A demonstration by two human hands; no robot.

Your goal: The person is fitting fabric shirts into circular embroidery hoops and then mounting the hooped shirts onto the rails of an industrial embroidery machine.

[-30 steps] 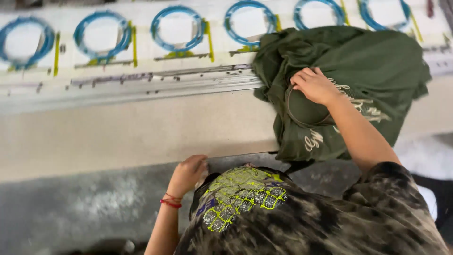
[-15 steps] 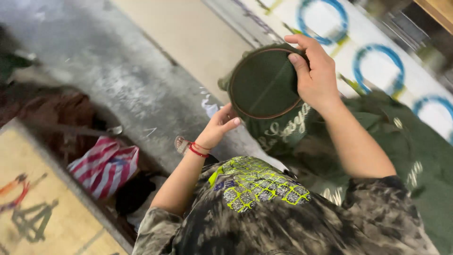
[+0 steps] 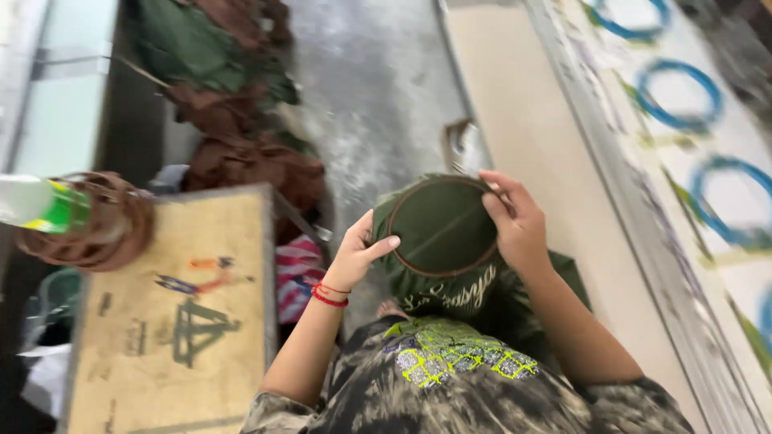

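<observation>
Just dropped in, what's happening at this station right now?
A person holds a round hoop with dark green fabric stretched in it, left hand on one edge, right hand on the other, above the floor beside a long table of blue rings. More garments lie heaped on the floor.

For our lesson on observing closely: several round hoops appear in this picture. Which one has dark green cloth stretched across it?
The brown-rimmed hoop held between the left hand and right hand. The blue hoops on the white bench frame only white.
</observation>
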